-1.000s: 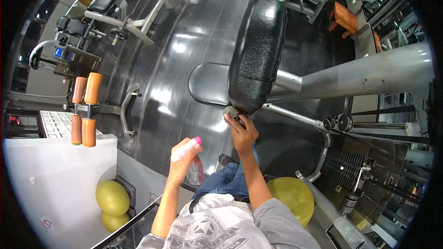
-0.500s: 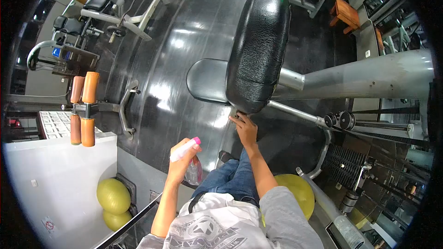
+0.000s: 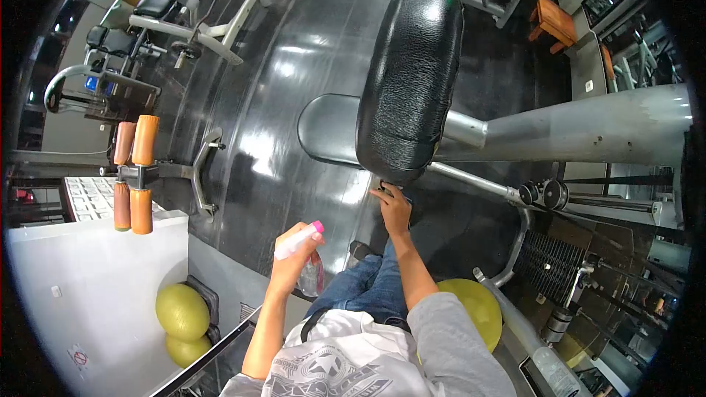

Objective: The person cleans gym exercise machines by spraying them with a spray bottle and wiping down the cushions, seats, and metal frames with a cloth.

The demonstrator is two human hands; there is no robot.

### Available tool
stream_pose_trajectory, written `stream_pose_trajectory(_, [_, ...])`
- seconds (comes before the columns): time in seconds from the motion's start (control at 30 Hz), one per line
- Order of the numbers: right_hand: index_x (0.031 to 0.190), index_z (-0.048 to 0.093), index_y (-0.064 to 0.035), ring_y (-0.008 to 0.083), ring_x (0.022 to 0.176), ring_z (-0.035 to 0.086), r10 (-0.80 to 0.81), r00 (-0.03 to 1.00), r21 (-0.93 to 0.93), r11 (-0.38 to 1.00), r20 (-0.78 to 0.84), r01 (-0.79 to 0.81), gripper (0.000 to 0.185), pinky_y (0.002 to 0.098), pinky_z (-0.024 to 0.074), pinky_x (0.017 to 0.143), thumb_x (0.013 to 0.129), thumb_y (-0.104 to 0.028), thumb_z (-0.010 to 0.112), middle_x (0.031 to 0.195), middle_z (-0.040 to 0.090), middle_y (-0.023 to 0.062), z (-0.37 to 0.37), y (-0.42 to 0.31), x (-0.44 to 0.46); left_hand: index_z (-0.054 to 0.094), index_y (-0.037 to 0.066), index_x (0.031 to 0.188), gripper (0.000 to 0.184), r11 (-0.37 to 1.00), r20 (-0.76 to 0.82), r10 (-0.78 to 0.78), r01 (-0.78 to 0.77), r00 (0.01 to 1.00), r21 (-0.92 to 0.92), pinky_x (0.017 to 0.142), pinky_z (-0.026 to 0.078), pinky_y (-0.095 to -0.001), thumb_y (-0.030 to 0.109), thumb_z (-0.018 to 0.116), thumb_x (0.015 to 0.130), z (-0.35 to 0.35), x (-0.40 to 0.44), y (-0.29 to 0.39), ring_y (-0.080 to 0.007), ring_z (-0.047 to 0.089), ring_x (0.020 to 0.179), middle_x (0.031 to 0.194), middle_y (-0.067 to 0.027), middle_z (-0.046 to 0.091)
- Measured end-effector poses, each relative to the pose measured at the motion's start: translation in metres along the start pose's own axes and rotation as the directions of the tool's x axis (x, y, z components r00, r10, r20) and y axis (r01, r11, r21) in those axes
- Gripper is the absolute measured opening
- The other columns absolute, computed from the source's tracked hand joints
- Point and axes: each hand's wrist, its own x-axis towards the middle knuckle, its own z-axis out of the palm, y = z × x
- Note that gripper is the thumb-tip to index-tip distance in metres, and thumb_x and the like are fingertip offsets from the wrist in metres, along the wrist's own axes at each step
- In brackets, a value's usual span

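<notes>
In the head view, the left hand point(image 3: 294, 254) wraps around the neck of a pink-and-white spray bottle point(image 3: 309, 261), near and left of the long black padded cushion point(image 3: 409, 84). The right hand point(image 3: 395, 209) is at the cushion's near end, fingers bent; whether they pinch anything, I cannot tell. A flat black seat point(image 3: 327, 129) lies left of the cushion, and a wooden stool point(image 3: 553, 22) stands far right.

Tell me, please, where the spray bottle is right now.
In the head view, the spray bottle is in the person's left hand, left of centre, just left of the jeans and below the black pad.
</notes>
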Motion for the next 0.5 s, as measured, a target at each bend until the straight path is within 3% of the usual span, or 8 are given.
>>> stream_pose_trajectory(0.03, [0.096, 0.079, -0.0254, 0.0238, 0.09, 0.069, 0.052, 0.998, 0.001, 0.999, 0.032, -0.052, 0.031, 0.0336, 0.0575, 0.078, 0.076, -0.002, 0.072, 0.107, 0.07, 0.0012, 0.002, 0.005, -0.001, 0.065, 0.005, 0.083, 0.025, 1.0, -0.004, 0.0, 0.0, 1.0, -0.003, 0.055, 0.04, -0.0243, 0.028, 0.067, 0.091, 0.0, -0.001, 0.0, -0.0082, 0.057, 0.057, 0.069, -0.0004, 0.061])
stream_pose_trajectory(0.17, [0.096, 0.079, -0.0237, 0.0249, 0.093, 0.068, 0.004, 0.998, -0.035, 0.999, 0.067, -0.002, 0.03, 0.0341, 0.0567, 0.079, 0.077, -0.001, 0.072, 0.107, 0.069, 0.0012, -0.006, 0.007, 0.003, 0.065, 0.005, 0.083, 0.025, 0.999, -0.001, 0.006, -0.006, 1.0, -0.039, 0.056, 0.04, -0.0239, 0.028, 0.067, 0.091, -0.001, -0.001, -0.002, -0.0081, 0.057, 0.057, 0.068, 0.0, 0.061])
stream_pose_trajectory(0.27, [0.097, 0.078, -0.0218, 0.0274, 0.094, 0.067, -0.038, 0.997, 0.076, 0.997, 0.071, 0.032, 0.03, 0.0362, 0.0557, 0.08, 0.079, 0.001, 0.07, 0.111, 0.066, 0.0058, -0.043, -0.025, 0.003, 0.065, 0.005, 0.083, 0.025, 0.996, -0.006, 0.03, -0.03, 1.0, -0.086, 0.055, 0.04, -0.0236, 0.028, 0.067, 0.092, 0.0, 0.001, -0.001, -0.0078, 0.057, 0.056, 0.068, 0.0002, 0.06])
stream_pose_trajectory(0.4, [0.104, 0.073, -0.0114, 0.0303, 0.097, 0.065, -0.025, 0.999, 0.242, 0.97, -0.027, 0.031, 0.032, 0.0388, 0.0532, 0.084, 0.078, 0.006, 0.065, 0.111, 0.061, 0.0144, -0.119, -0.093, 0.022, 0.065, 0.004, 0.083, 0.026, 0.982, -0.019, 0.077, -0.079, 0.997, -0.17, 0.054, 0.04, -0.0229, 0.028, 0.067, 0.092, 0.002, 0.003, 0.005, -0.0073, 0.057, 0.056, 0.068, 0.0007, 0.06])
stream_pose_trajectory(0.47, [0.109, 0.07, -0.0043, 0.0288, 0.101, 0.064, 0.09, 0.991, 0.431, 0.901, -0.095, -0.04, 0.035, 0.0368, 0.0515, 0.088, 0.075, 0.005, 0.065, 0.111, 0.061, 0.0135, -0.151, -0.119, 0.031, 0.065, 0.005, 0.083, 0.026, 0.979, -0.017, 0.116, -0.117, 0.993, -0.166, 0.055, 0.042, -0.0245, 0.029, 0.067, 0.092, 0.002, 0.004, 0.012, -0.0078, 0.057, 0.057, 0.069, -0.0001, 0.06])
stream_pose_trajectory(0.5, [0.114, 0.067, -0.0012, 0.0279, 0.106, 0.063, 0.15, 0.988, 0.404, 0.906, -0.035, -0.124, 0.039, 0.0357, 0.0488, 0.093, 0.075, 0.004, 0.065, 0.114, 0.061, 0.0131, -0.169, -0.131, 0.034, 0.064, 0.005, 0.083, 0.027, 0.98, -0.015, 0.135, -0.136, 0.991, -0.145, 0.055, 0.043, -0.0261, 0.031, 0.068, 0.091, 0.003, 0.004, 0.016, -0.0084, 0.057, 0.058, 0.069, -0.001, 0.06])
